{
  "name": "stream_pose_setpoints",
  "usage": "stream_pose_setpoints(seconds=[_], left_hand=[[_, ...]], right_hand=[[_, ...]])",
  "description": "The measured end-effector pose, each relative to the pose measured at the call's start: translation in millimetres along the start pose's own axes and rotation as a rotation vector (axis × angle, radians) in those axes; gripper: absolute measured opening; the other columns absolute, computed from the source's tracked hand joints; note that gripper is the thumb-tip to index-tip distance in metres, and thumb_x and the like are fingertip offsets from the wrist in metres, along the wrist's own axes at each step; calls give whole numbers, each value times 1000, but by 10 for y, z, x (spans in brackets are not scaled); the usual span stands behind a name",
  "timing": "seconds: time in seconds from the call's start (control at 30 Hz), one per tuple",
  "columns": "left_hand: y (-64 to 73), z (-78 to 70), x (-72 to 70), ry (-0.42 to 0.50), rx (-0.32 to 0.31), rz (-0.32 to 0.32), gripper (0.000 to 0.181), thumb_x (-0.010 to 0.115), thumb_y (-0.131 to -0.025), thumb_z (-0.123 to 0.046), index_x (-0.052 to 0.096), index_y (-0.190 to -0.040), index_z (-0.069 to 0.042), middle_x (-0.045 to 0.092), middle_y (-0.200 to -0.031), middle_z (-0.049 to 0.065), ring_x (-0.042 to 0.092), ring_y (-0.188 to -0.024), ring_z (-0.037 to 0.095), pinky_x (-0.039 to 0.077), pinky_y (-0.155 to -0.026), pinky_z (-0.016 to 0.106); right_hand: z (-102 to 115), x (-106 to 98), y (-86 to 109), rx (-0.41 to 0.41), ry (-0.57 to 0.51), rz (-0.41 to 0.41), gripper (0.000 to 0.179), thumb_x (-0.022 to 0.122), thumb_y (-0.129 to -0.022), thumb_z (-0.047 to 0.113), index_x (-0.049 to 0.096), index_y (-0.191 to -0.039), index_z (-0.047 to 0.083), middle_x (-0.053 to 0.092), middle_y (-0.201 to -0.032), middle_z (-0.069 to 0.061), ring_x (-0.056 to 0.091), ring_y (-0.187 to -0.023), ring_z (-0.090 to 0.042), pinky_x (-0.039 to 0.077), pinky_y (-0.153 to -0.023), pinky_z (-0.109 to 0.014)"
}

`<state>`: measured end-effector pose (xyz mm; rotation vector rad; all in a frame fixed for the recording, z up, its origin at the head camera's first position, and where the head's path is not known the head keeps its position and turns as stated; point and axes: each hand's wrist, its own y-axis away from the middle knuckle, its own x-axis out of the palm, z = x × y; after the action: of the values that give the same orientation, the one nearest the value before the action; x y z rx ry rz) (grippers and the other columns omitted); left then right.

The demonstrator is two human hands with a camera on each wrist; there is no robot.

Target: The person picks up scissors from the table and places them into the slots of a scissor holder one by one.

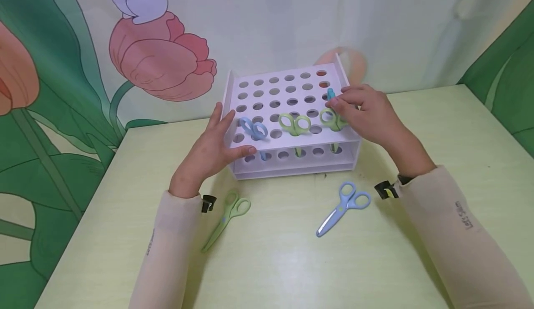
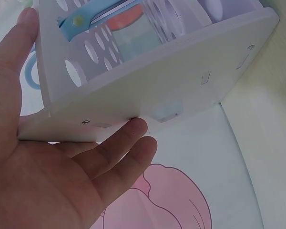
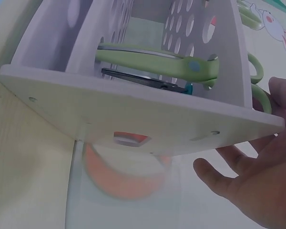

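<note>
A white rack [image 1: 292, 97] with many round holes stands mid-table. My left hand [image 1: 225, 135] lies flat against its left side panel [image 2: 157, 81], fingers straight, thumb along the front edge. My right hand [image 1: 337, 105] is over the rack's right side and pinches the handle of teal scissors [image 1: 331, 93] standing in a hole. Their dark blade [image 3: 148, 81] shows inside the rack beside green scissors [image 3: 152, 59]. Blue scissors [image 1: 254, 129] and two green pairs [image 1: 294, 123] [image 1: 331, 119] stand in the front rows.
Green scissors [image 1: 227, 214] lie on the pale green table [image 1: 275, 262] near my left wrist, and blue scissors [image 1: 344, 205] lie near my right wrist. A flower-print cloth backdrop [image 1: 158, 59] hangs right behind the rack.
</note>
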<state>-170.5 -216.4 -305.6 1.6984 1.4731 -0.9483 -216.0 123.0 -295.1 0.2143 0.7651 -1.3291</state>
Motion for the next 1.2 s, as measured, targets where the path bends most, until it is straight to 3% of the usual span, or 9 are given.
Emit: stream_pose_setpoints(seconds=[0.23, 0.4, 0.57, 0.77, 0.87, 0.97, 1.03, 1.2], left_hand=[[6, 15, -19, 20, 10, 4, 112, 79, -81, -59, 15, -163, -18, -16, -167, -4, 15, -152, 34, 26, -116, 52], [37, 63, -63, 37, 11, -10, 110, 79, -83, -56, 16, -163, -17, -16, -167, -3, 16, -152, 34, 25, -117, 52], [24, 58, -43, 35, 19, -4, 110, 78, -83, -56, 15, -163, -17, -16, -167, -2, 14, -152, 33, 25, -117, 51], [-16, 1, -19, 12, 45, 18, 112, 81, -81, -54, 14, -164, -18, -17, -167, -1, 15, -152, 34, 27, -116, 50], [-17, -14, -38, -1, 64, 35, 114, 84, -78, -53, 14, -164, -22, -17, -167, -2, 20, -150, 35, 30, -115, 50], [-27, -8, -48, -40, 89, 38, 114, 86, -77, -51, 16, -164, -25, -15, -168, 1, 29, -147, 37, 35, -112, 49], [-34, 8, -50, -88, 108, 24, 112, 86, -78, -51, 20, -163, -23, -10, -168, 5, 37, -142, 39, 40, -109, 49], [-23, 73, -62, -224, 144, -47, 107, 84, -77, -55, 32, -159, -8, 7, -167, 19, 48, -134, 39, 47, -101, 47]], right_hand=[[11, 22, 9, -52, 21, -26, 30, 64, -100, 31, 78, -109, 6, 68, -110, -12, 54, -101, -23, 40, -80, -38], [76, 66, -37, -62, 31, -10, 29, 61, -101, 31, 79, -104, 7, 66, -102, -12, 52, -93, -21, 38, -74, -36], [87, 80, -28, -21, 33, -24, 32, 61, -102, 33, 78, -104, 6, 65, -106, -13, 52, -97, -24, 39, -78, -37], [13, 76, 46, 20, -6, -106, 37, 62, -101, 38, 77, -114, 7, 67, -106, -10, 51, -94, -23, 39, -74, -31], [-4, 71, 56, 25, 10, -107, 40, 62, -100, 38, 75, -116, 4, 64, -119, -15, 53, -109, -26, 44, -87, -37], [-10, 53, 52, 24, 42, -87, 43, 61, -101, 37, 74, -117, 0, 55, -137, -20, 47, -129, -34, 40, -103, -53], [-10, 38, 44, 22, 42, -87, 44, 60, -101, 37, 73, -117, -1, 51, -141, -22, 43, -134, -37, 36, -106, -58], [-14, 28, 3, 31, -17, -94, 45, 58, -102, 41, 76, -112, 1, 56, -137, -19, 47, -130, -36, 38, -103, -59]])
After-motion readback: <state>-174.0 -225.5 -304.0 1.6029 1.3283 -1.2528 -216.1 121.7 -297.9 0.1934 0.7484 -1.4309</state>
